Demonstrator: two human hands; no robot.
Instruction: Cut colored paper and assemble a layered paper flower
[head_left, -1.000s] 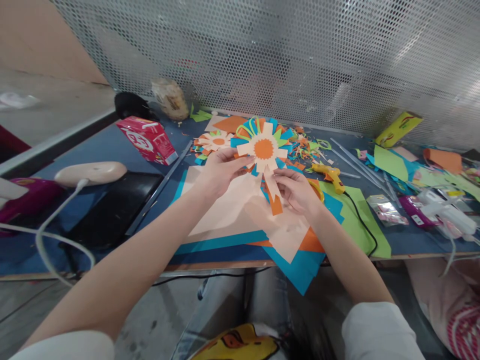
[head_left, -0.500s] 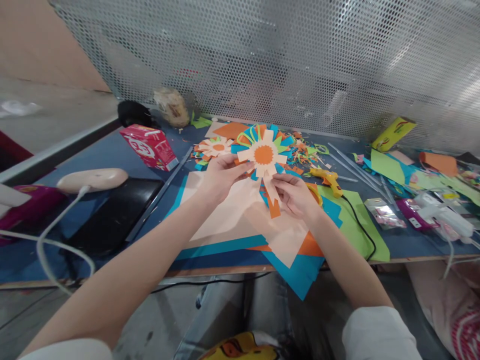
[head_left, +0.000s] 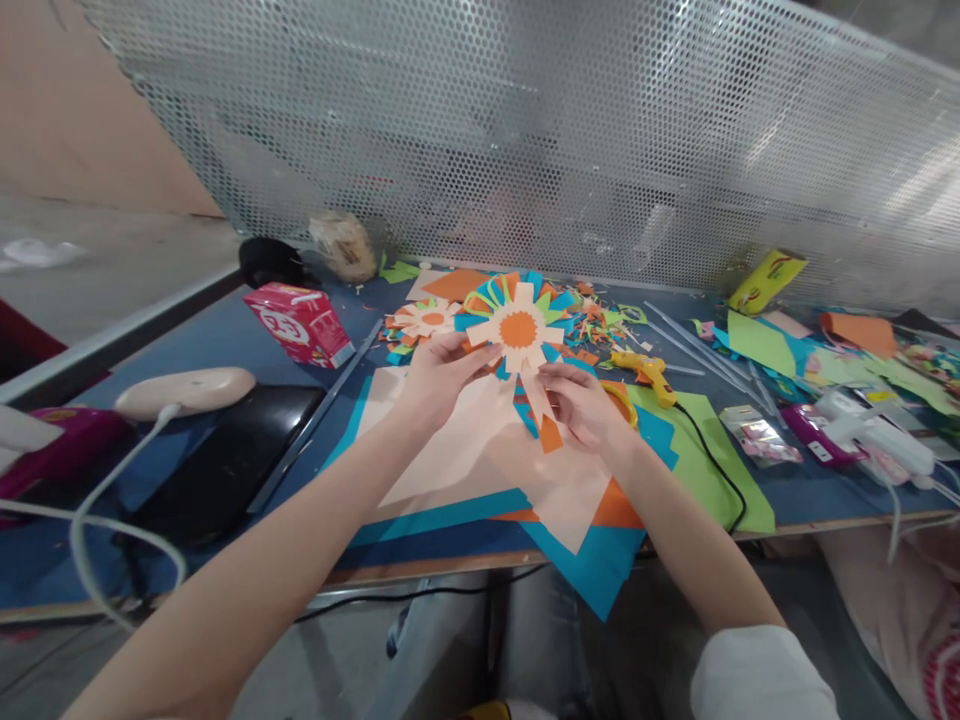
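A layered paper flower point(head_left: 518, 328) with an orange centre, peach petals and blue, green and orange strips behind is held up over the paper sheets. My left hand point(head_left: 442, 378) pinches its left edge between thumb and fingers. Below the flower hang peach and orange paper tails point(head_left: 550, 434), and my right hand point(head_left: 581, 400) has its fingers closed on their upper part. Peach sheets point(head_left: 450, 450) lie underneath, over blue sheets point(head_left: 596, 570). A second paper flower point(head_left: 433, 319) rests just beyond my left hand.
Right of my hands lie a yellow glue gun point(head_left: 651, 374) and green paper point(head_left: 705, 450). Paper scraps point(head_left: 600, 322) are heaped behind. At left are a pink box point(head_left: 301, 325), a black tablet-like object point(head_left: 225, 465) and a white cabled device point(head_left: 185, 392).
The whole view has shifted slightly, so the table sits lower in the picture. Both hands keep their hold on the flower and its tails, with little other movement.
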